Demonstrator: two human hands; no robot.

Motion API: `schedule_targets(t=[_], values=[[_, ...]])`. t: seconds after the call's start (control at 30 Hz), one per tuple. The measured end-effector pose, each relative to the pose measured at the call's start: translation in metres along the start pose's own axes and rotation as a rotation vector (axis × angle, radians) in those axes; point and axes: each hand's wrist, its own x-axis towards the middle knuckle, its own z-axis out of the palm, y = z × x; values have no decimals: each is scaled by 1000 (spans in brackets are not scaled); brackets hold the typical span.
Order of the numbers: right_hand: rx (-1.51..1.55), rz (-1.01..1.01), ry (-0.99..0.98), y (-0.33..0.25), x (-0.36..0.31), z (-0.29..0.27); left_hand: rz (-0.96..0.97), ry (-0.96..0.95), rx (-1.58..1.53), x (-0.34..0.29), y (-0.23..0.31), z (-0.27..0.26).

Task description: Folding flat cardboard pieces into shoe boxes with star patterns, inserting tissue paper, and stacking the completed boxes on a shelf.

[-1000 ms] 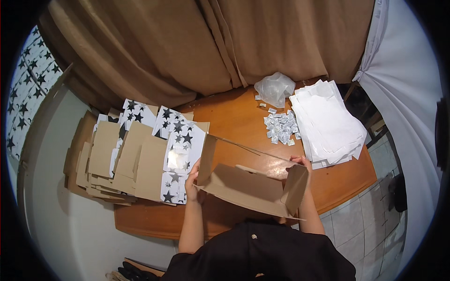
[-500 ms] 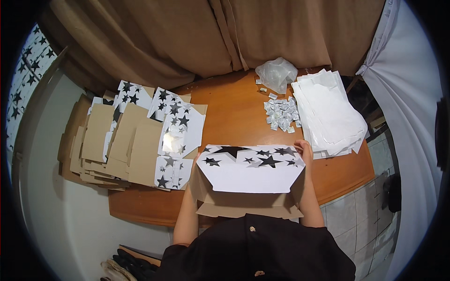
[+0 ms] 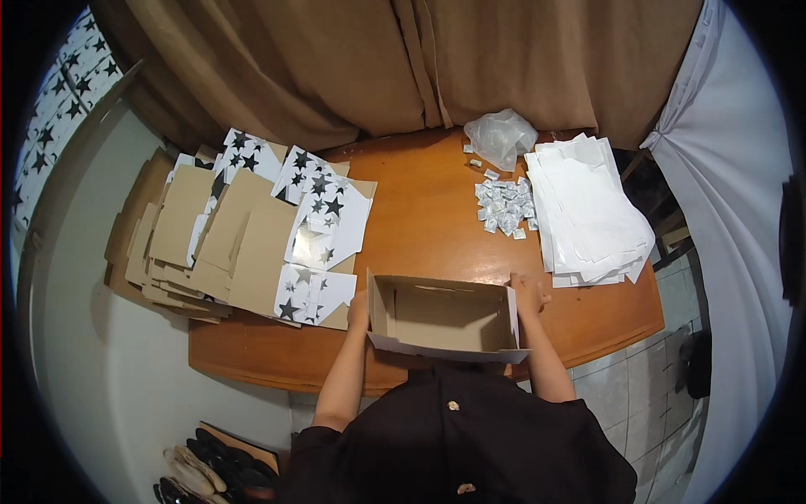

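Observation:
A cardboard box (image 3: 445, 315) stands near the table's front edge, close to my body, with its open top facing up and its brown inside showing. Its outer face looks white along the near edge. My left hand (image 3: 358, 311) grips its left end, the fingers partly hidden behind the wall. At the right end, my right hand (image 3: 527, 294) holds the upper corner with its fingers curled. Left of the box lies a pile of flat, unfolded cardboard box blanks (image 3: 269, 252), some plain brown, others white with black and silver stars.
Small silvery-white packets (image 3: 505, 206) form a heap at the right back of the wooden table (image 3: 411, 202). Behind them sits a crumpled clear plastic bag (image 3: 501, 139). A stack of white paper sheets (image 3: 588, 214) lies farther right. Brown curtains (image 3: 537, 67) hang along the back.
The box has tipped so its open inside now faces up; the starred white flap has swung out of sight. Both hands stay at its ends.

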Motion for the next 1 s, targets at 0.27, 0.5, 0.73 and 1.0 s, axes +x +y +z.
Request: schedule_targets(t=[0.27, 0.5, 0.73, 1.0], values=[[690, -89, 49, -27, -13, -48, 204, 128, -116, -32, 70, -1], [582, -449, -173, -79, -90, -99, 467, 204, -435, -117, 153, -21], [386, -418, -230, -61, -83, -88, 1016, -338, 561, -156, 213, -24], [653, -293, -331, -56, -82, -98, 946, -85, 761, -124, 176, -21]])
